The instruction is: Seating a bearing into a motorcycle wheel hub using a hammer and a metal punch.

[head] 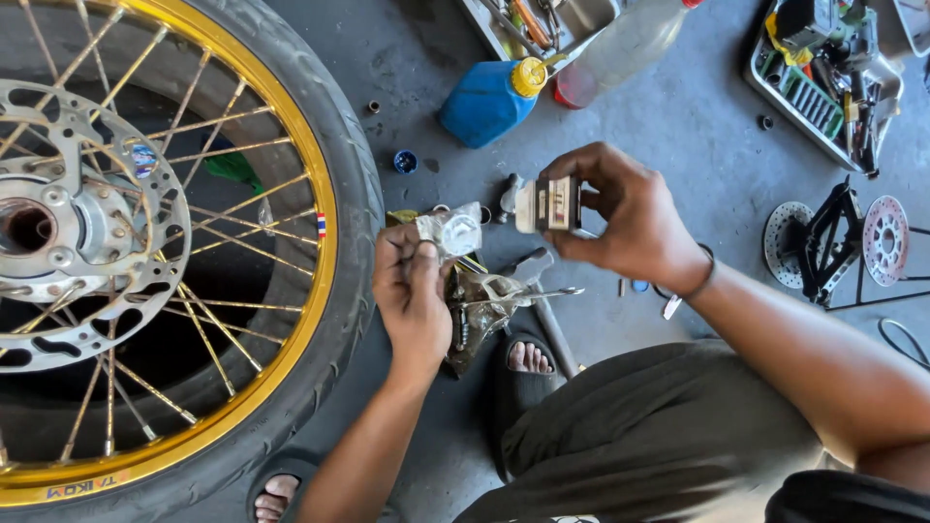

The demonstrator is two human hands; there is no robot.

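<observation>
Box [548,204], small, held in right hand [620,218], grip closed around it, above concrete floor [678,126]. Left hand [412,291] pinches clear packet [450,230]. Gold-rimmed wheel [155,252] lies left; blue bottle [489,100] beyond.

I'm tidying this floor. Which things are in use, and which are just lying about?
In use:
left hand: clear packet
right hand: small box

Lying about:
wheel
blue bottle
tool tray
brake discs
</observation>
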